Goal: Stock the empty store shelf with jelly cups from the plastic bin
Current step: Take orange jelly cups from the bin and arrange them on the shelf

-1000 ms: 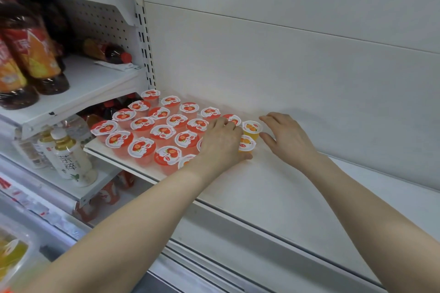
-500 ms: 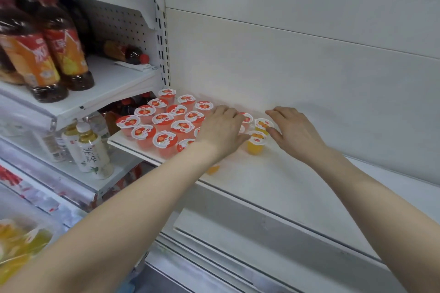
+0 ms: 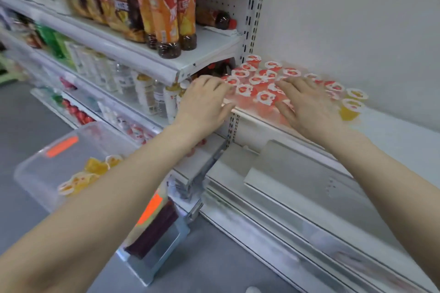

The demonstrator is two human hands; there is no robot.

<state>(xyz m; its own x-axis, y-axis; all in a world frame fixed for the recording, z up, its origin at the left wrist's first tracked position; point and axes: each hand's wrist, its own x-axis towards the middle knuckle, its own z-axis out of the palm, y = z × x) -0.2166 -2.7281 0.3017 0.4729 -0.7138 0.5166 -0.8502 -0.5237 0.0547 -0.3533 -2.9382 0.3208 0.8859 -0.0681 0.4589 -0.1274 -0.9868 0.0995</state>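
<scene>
On the shelf [image 3: 392,131], both the left hand [image 3: 204,100] and right hand [image 3: 307,107] lie flat, fingers spread, holding nothing; better press the red jelly cups [image 3: 257,81] together gently, keeping rows straight.

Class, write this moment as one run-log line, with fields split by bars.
left hand flat at shelf edge | right hand flat over red cups | orange cups rightmost | bin holds more | frame blurred

jelly cups [image 3: 259,83] motion-blurred, bin [image 3: 35,169] partly arm-hidden
</scene>
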